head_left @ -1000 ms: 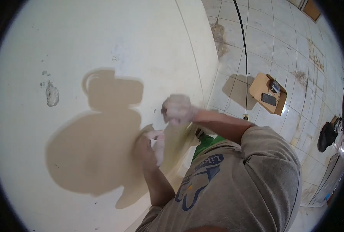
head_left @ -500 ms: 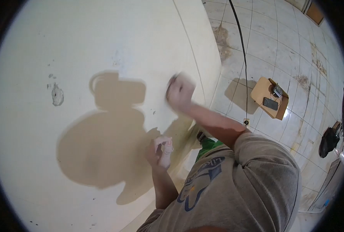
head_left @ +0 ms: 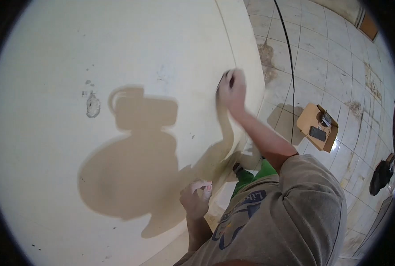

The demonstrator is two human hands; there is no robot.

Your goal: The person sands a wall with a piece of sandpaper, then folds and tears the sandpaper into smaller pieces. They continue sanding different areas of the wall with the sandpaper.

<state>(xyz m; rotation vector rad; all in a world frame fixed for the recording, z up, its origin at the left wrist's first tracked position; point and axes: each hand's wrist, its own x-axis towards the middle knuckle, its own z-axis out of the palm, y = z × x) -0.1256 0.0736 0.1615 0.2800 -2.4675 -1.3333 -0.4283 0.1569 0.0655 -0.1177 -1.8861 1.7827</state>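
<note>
My right hand [head_left: 233,93] is closed and pressed close to the pale wall [head_left: 197,119], near a groove line; motion smears it. A dark edge shows along its wall side, but what it holds is mostly hidden. Lower down, my left hand [head_left: 195,198] hovers before the wall with its fingers curled toward the thumb. Whitish dust coats its thumb and fingertips. Whether anything sits inside those fingers I cannot make out. The wall bears a rough chipped patch [head_left: 93,105] and small dark marks, and a large shadow falls across it.
A cardboard box [head_left: 307,120] with a phone [head_left: 317,133] and other small items stands on the stained white floor tiles [head_left: 313,57]. A black cable [head_left: 290,53] runs down beside it. Farther right lies a dark object [head_left: 381,177].
My right hand has moved along the wall toward its right edge and slightly up. My left hand sits lower and farther right in view, still curled. The whole view has shifted a little.
</note>
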